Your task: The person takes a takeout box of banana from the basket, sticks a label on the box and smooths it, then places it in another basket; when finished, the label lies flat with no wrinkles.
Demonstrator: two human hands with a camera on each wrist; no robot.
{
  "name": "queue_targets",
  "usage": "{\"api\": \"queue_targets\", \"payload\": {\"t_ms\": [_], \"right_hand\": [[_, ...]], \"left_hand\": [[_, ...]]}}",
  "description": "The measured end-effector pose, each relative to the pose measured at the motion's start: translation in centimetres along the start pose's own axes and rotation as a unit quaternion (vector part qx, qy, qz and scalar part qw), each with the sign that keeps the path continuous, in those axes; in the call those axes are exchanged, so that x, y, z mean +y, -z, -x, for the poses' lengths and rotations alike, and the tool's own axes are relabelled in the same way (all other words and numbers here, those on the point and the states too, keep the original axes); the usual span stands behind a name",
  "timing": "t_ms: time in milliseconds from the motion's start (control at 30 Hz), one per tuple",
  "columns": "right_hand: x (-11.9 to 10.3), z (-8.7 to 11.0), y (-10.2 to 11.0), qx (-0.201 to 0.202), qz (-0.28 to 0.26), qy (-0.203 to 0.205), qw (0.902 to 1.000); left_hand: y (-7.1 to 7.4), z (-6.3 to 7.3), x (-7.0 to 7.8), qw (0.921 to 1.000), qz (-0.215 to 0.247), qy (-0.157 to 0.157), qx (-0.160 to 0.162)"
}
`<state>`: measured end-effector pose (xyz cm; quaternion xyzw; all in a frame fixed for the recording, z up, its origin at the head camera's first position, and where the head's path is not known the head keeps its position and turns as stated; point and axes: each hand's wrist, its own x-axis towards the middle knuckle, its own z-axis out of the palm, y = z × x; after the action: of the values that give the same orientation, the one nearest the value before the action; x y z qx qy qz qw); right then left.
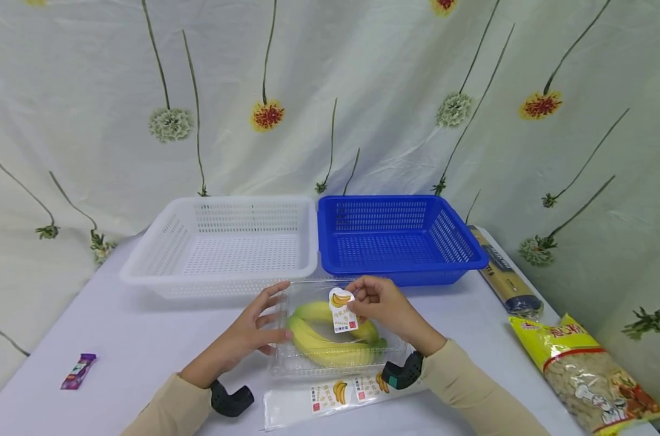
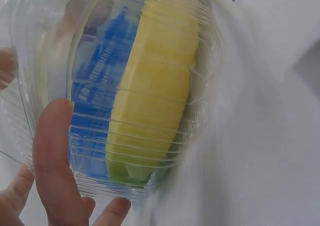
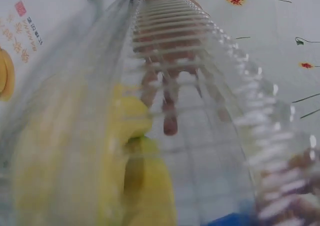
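Observation:
A clear plastic clamshell box [image 1: 308, 292] stands in front of the baskets with yellow bananas [image 1: 319, 346] inside, green at the tips. My left hand [image 1: 237, 344] holds the box's left end, its thumb and fingers spread along that side. In the left wrist view the thumb [image 2: 54, 156] lies against the ribbed plastic. With thumb and forefinger my right hand [image 1: 390, 309] pinches the right edge of a white banana label [image 1: 341, 321], which lies over the lid. A strip of similar banana labels [image 1: 292, 407] rests on the table nearer me, partly under the right wrist.
Behind the box are a white basket [image 1: 221, 281] and a blue basket [image 1: 401, 269], side by side. A long dark-ended packet [image 1: 507, 275] and a yellow-topped bag [image 1: 591, 375] line the right edge. A small purple packet [image 1: 79, 371] lies far left.

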<state>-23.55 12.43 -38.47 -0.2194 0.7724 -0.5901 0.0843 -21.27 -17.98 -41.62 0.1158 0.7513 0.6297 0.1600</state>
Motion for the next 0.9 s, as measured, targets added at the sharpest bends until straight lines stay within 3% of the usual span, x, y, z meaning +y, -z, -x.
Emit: {"api": "queue_targets", "payload": {"t_ms": [167,333,900], "right_hand": [[0.3,0.3,-0.5,0.016,0.076,0.017,0.9969],[0.3,0.4,-0.7,0.031,0.117,0.033,0.9921],[-0.1,0.5,-1.4,0.071,0.173,0.024,0.9820]], "left_hand": [[0.1,0.0,-0.3,1.0000,0.008,0.001,-0.003],[0.1,-0.2,-0.3,0.9999,0.009,-0.008,-0.005],[0.0,-0.2,0.0,1.0000,0.000,-0.002,0.000]]}}
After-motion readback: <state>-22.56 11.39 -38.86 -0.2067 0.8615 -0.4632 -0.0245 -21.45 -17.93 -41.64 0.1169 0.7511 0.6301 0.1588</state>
